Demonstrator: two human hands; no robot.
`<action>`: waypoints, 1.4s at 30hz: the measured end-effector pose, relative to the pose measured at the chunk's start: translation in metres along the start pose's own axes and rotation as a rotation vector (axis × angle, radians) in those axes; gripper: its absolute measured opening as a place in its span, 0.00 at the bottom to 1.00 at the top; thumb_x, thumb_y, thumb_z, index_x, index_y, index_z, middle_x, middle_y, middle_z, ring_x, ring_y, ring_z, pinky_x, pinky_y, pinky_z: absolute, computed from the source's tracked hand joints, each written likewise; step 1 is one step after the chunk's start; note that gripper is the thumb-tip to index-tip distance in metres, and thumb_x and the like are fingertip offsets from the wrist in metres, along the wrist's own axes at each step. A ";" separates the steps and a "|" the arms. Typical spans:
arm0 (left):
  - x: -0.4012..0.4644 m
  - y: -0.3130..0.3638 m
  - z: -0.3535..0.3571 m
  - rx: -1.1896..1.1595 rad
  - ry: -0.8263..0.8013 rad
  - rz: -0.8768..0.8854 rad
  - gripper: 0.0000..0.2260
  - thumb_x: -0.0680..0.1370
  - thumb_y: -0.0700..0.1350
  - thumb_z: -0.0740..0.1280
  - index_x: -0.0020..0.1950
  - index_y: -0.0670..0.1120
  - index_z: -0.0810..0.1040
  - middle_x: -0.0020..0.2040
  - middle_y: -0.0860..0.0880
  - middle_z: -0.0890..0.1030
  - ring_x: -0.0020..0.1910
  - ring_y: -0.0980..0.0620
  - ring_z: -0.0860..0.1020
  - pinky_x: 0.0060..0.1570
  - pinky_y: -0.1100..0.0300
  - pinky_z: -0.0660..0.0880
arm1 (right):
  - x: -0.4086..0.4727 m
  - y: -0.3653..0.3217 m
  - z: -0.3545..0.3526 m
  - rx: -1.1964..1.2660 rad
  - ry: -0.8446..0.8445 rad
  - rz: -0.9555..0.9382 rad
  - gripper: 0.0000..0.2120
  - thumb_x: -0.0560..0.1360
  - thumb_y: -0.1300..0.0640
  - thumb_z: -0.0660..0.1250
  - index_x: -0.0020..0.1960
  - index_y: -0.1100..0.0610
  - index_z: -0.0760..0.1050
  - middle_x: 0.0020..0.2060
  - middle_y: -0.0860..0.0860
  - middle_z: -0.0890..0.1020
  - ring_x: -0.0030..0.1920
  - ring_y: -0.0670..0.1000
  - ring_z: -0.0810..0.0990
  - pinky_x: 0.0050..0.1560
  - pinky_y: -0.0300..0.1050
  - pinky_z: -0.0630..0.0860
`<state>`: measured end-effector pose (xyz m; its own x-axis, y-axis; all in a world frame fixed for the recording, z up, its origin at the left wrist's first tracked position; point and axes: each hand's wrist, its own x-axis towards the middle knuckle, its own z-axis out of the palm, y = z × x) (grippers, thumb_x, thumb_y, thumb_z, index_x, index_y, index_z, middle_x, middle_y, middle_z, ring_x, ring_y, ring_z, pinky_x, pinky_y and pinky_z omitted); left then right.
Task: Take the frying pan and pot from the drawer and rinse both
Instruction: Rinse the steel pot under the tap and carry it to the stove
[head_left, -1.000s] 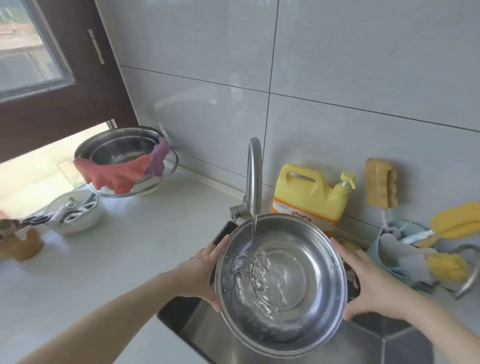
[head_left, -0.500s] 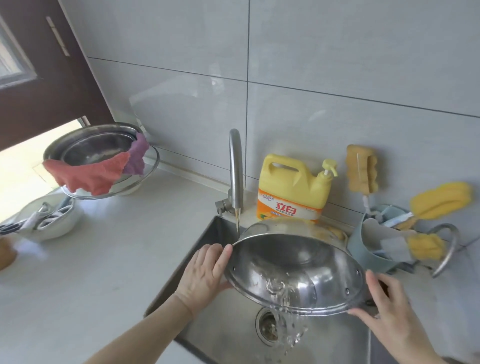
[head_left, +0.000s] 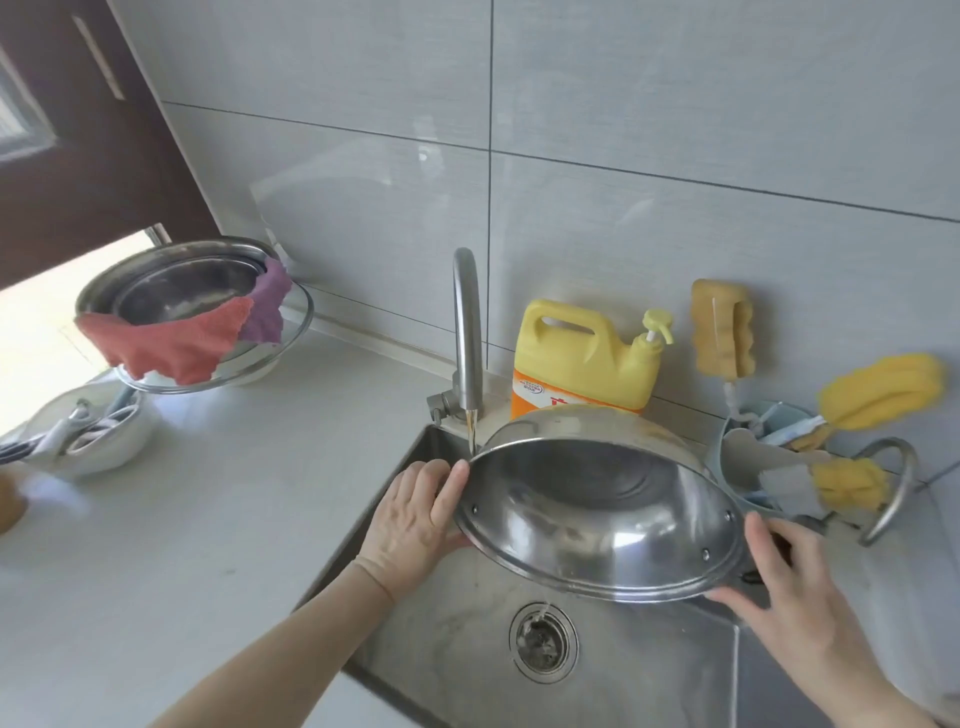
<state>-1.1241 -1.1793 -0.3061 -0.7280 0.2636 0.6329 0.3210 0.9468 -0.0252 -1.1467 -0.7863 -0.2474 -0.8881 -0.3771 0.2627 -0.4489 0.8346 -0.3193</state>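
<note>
A shiny steel pot (head_left: 597, 509) hangs over the steel sink (head_left: 467, 613), tipped steeply toward me with its mouth facing down and forward. My left hand (head_left: 415, 519) grips its left rim and handle. My right hand (head_left: 795, 577) holds its right side by the dark handle. A thin dribble falls from the pot's lower rim toward the drain (head_left: 543, 642). The tap (head_left: 467, 338) stands just behind the pot's left edge, a thin stream still running from its spout. No frying pan is in view.
A yellow detergent jug (head_left: 582, 358) stands behind the pot. Sponges and brushes sit in a blue holder (head_left: 748, 457) at the right. On the white counter at the left are a steel bowl draped with red and purple cloths (head_left: 176, 312) and a white bowl of utensils (head_left: 88, 436).
The pot was level under the running tap with water in it. I tipped it forward and poured the water out; now only a dribble falls.
</note>
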 end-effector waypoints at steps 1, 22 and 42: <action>0.000 -0.002 0.001 -0.016 -0.062 -0.022 0.47 0.71 0.62 0.71 0.77 0.41 0.49 0.55 0.42 0.69 0.49 0.43 0.71 0.52 0.51 0.71 | 0.000 0.002 0.005 0.030 -0.084 0.047 0.71 0.49 0.60 0.86 0.79 0.44 0.45 0.54 0.58 0.68 0.44 0.53 0.74 0.29 0.51 0.80; 0.069 -0.070 -0.064 -0.596 -1.606 -0.424 0.58 0.64 0.49 0.82 0.78 0.63 0.41 0.71 0.53 0.72 0.62 0.53 0.78 0.65 0.49 0.74 | 0.055 -0.008 0.049 0.683 -1.016 0.281 0.60 0.57 0.60 0.83 0.76 0.33 0.51 0.67 0.40 0.75 0.68 0.62 0.71 0.63 0.65 0.72; 0.000 -0.070 -0.087 -0.151 -0.856 -0.365 0.69 0.57 0.71 0.76 0.73 0.59 0.22 0.53 0.54 0.65 0.50 0.53 0.69 0.50 0.60 0.65 | 0.087 -0.068 0.014 0.332 -0.521 0.009 0.65 0.58 0.48 0.83 0.69 0.22 0.34 0.53 0.37 0.62 0.48 0.41 0.74 0.51 0.31 0.71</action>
<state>-1.0938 -1.2617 -0.2369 -0.9774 0.0578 -0.2035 0.0162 0.9795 0.2007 -1.1949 -0.8817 -0.2157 -0.7857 -0.5874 -0.1940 -0.3739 0.7008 -0.6076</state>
